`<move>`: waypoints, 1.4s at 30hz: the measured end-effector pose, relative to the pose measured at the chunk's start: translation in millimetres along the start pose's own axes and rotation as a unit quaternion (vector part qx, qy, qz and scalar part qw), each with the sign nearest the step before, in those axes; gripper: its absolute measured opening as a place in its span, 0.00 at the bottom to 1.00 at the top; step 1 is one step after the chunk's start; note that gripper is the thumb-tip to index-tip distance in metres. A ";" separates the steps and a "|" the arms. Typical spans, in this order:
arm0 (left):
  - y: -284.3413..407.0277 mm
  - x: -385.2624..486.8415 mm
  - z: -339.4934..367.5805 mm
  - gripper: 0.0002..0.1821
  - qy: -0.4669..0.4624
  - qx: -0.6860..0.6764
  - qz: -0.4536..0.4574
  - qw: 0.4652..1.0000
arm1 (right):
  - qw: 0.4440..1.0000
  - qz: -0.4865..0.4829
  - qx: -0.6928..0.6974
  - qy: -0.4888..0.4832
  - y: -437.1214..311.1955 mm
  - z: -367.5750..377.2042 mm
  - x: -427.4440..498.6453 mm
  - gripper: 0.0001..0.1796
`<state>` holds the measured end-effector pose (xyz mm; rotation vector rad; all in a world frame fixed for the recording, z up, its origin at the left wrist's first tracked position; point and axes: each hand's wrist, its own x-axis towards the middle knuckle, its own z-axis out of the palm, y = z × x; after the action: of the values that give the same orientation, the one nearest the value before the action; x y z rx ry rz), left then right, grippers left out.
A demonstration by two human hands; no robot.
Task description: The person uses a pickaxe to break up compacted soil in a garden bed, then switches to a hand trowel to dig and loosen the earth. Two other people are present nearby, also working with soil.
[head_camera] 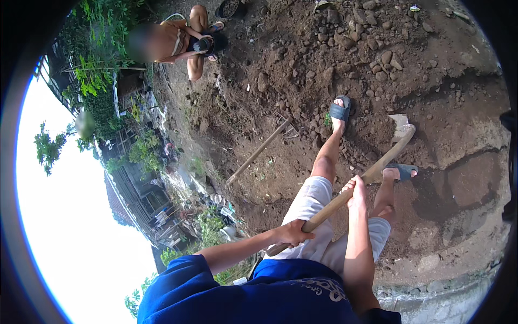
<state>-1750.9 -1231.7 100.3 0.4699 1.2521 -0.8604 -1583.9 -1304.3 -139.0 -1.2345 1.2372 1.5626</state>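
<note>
Both my hands grip the long wooden handle (332,205) of a hoe that slants across my legs. My left hand (293,233) is closed around the handle near its lower end, by my lap. Farther up, near the middle, my right hand (354,192) is wrapped around it. At the far end the handle meets a metal hoe blade (400,126), partly covered by soil, between my sandalled feet. The loose brown soil (376,135) around the blade is full of stones.
Another wooden-handled tool (259,152) lies on the ground beside my leg. A person (174,42) crouches at the upper left, holding a black pot (201,45); a black bucket (230,8) stands nearby. Stones (386,60) lie in heaps above. A masonry wall (441,301) edges the lower right.
</note>
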 end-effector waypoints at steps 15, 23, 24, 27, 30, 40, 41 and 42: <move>-36.8 -43.2 26.1 0.22 0.287 0.373 0.218 0.855 | 0.998 0.014 0.045 0.039 -22.7 -41.7 75.0 0.11; 70.2 59.1 44.1 0.18 0.234 0.339 0.262 0.873 | 0.975 -0.200 0.072 0.067 -207.5 -38.5 38.7 0.10; 91.5 91.8 50.2 0.17 0.224 0.321 0.293 0.872 | 0.968 -0.236 0.062 0.059 -250.3 -41.6 44.1 0.10; 172.7 209.2 76.0 0.17 0.166 0.273 0.246 0.915 | 0.928 -0.369 0.034 0.046 -373.1 -49.1 71.2 0.09; 269.1 327.6 120.7 0.17 0.096 0.227 0.252 0.936 | 0.889 -0.424 -0.072 0.155 -466.9 -56.9 105.4 0.15; 352.9 376.5 184.3 0.15 -0.002 0.052 0.206 0.977 | 0.892 -0.387 -0.166 0.163 -492.3 -79.3 124.0 0.10; 342.3 360.9 182.0 0.15 -0.003 0.035 0.186 0.982 | 0.900 -0.368 -0.160 0.169 -477.5 -77.1 120.0 0.10; 336.5 347.1 178.5 0.15 -0.008 0.040 0.186 0.982 | 0.901 -0.377 -0.157 0.148 -465.6 -74.8 114.2 0.10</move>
<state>-1353.5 -1261.2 -226.5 0.7335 1.0721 -0.5967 -1151.8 -1271.6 -357.3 -1.9247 0.5385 1.0241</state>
